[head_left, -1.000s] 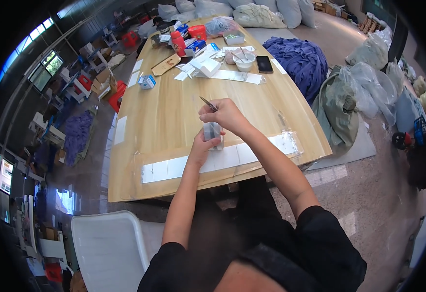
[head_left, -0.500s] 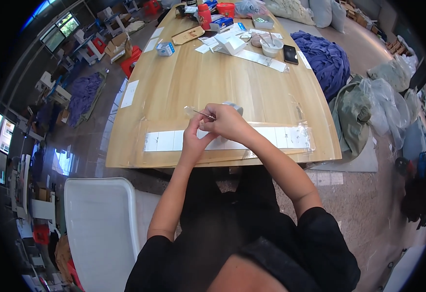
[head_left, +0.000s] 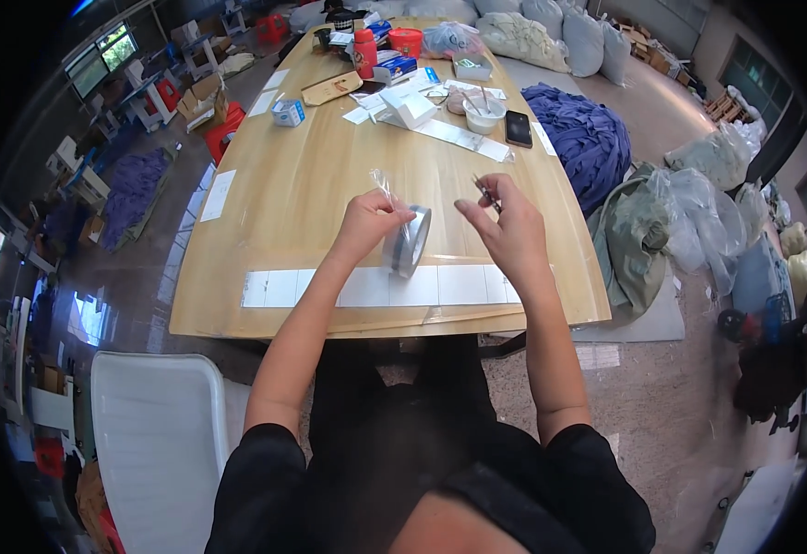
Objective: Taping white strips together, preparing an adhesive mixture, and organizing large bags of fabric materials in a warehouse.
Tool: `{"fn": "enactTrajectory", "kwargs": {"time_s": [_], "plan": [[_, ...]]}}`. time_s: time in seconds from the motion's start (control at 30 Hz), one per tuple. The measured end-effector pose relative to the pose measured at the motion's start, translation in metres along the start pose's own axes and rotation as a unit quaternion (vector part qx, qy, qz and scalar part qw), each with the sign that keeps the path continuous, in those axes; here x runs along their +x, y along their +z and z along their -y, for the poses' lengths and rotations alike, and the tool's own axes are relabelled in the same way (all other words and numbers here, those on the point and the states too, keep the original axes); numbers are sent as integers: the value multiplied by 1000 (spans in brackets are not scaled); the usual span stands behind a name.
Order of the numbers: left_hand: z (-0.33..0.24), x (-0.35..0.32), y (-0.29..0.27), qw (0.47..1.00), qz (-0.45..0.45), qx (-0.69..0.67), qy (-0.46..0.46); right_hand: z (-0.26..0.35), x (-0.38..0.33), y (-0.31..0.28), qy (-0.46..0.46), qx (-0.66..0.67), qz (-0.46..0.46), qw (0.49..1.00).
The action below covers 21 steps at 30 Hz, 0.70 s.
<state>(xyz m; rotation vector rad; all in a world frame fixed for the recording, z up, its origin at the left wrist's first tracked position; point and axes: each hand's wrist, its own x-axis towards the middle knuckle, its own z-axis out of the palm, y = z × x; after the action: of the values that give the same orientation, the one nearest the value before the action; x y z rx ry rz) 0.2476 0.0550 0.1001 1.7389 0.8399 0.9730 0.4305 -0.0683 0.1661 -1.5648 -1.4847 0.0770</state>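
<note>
Left hand: bare left hand (head_left: 371, 222), thumb and fingertips pinched together; the grip has hold of a crinkled strip of clear, glossy film (head_left: 383, 185) that sticks up above the fingers.
Tape roll: grey, ring-shaped roll of tape (head_left: 400, 251), on edge and leaning, just beside the left fingertips, its lower side over the near part of the table. Cannot tell whether the fingers touch it, or whether its weight rests on the wood.
Right hand: bare right hand (head_left: 509, 226), raised, apart from the roll; thumb and forefinger spread, a slim, dark metal tool with a pointed end (head_left: 484, 190) lodged among the fingers. Tool kind too small to tell.
Table: pale wood-grain table (head_left: 274, 203); along its near edge, a row of flat white rectangular cards (head_left: 366, 287) running behind and below the roll.
Far end: black smartphone (head_left: 518, 128) beside a white round bowl (head_left: 484, 115); small blue-and-white carton (head_left: 288, 113) over to the left. All well apart from both hands.
Step in hand: looks like managing the loose film at the roll, left side holding, right side clear with the tool. My reading only.
Next move calls for: probably a firm left pinch, film kept from folding onto itself, roll steadied, and the tool's point kept off the fingertips.
</note>
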Motion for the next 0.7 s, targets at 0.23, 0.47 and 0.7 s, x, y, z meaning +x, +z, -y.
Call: {"fn": "enactTrajectory", "kwargs": {"time_s": [0.23, 0.47, 0.7], "plan": [[-6, 13, -2, 996, 30, 74, 36, -40, -29, 39, 65, 51, 192, 978], [-4, 15, -4, 993, 51, 102, 36, -45, -8, 59, 63, 104, 176, 977], [-1, 9, -5, 994, 51, 68, 73, -13, 10, 55, 74, 181, 240, 951]]}}
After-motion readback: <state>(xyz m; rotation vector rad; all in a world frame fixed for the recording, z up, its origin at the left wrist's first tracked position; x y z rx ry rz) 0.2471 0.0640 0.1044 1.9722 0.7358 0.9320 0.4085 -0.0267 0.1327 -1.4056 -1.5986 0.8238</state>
